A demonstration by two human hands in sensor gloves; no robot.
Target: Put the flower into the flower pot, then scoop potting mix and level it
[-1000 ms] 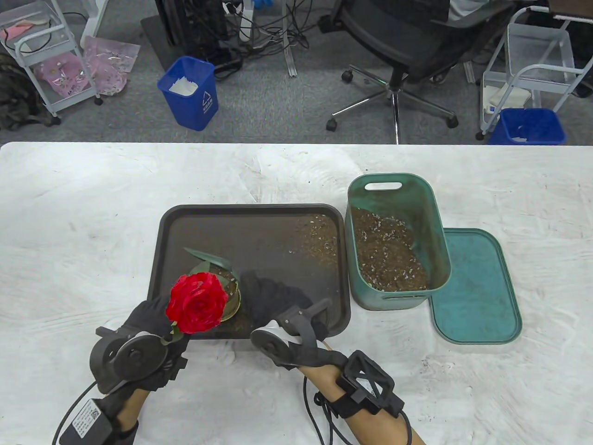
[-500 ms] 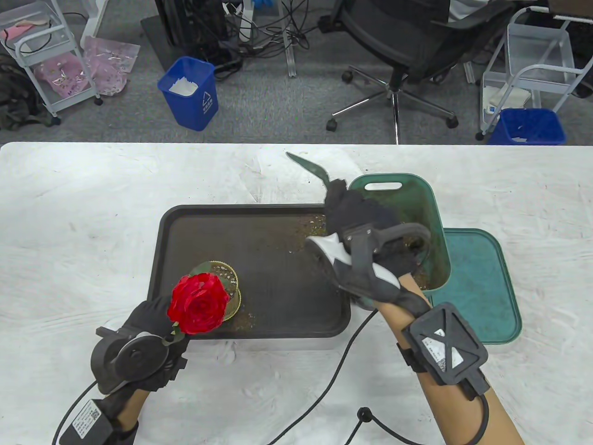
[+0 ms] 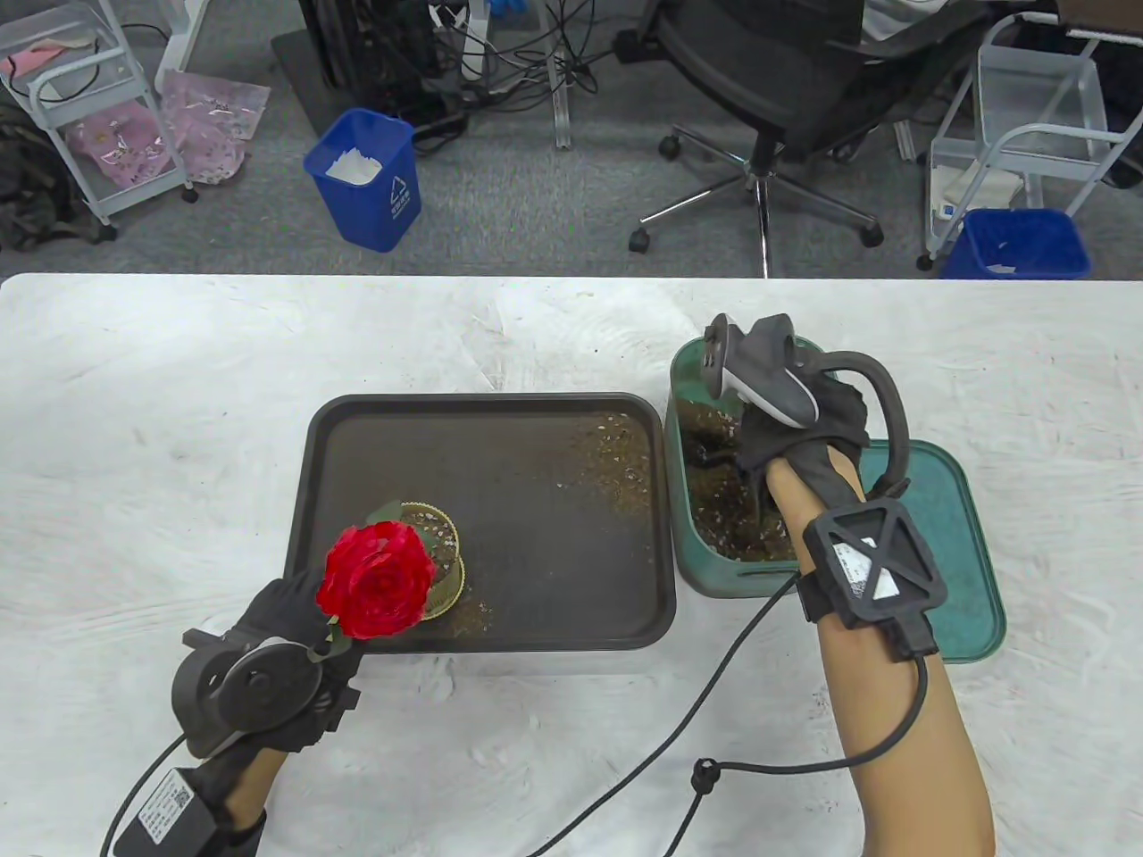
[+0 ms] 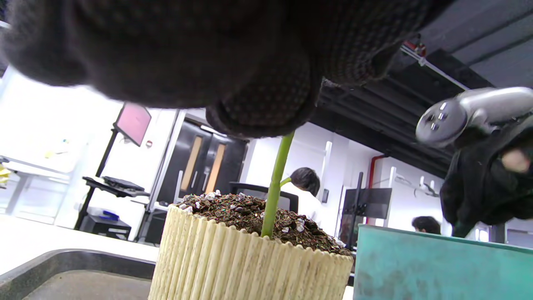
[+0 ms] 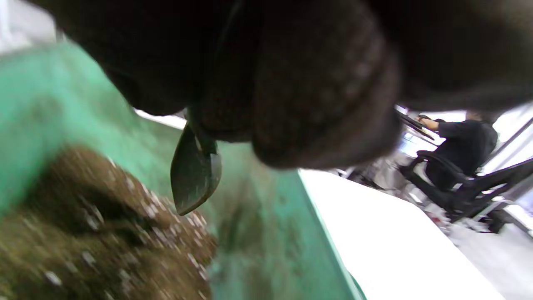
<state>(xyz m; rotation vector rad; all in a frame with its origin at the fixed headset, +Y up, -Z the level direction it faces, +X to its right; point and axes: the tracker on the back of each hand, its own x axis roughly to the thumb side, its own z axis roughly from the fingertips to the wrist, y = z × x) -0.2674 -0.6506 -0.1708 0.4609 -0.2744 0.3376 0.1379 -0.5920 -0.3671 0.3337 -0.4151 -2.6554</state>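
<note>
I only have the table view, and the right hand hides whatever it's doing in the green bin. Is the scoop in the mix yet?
Observer: Not quite. In the right wrist view the scoop, held by the right hand, hangs blade-down just above the potting mix inside the green bin.
Operator: The rose blocks the pot from above. Is the stem actually planted?
Observer: Yes. The left wrist view shows the stem standing upright in the soil of the ribbed flower pot.
Operator: And the left hand?
Observer: The left hand pinches the stem above the soil.
Operator: How full is the pot?
Observer: Soil is mounded above the rim, not level.
</note>
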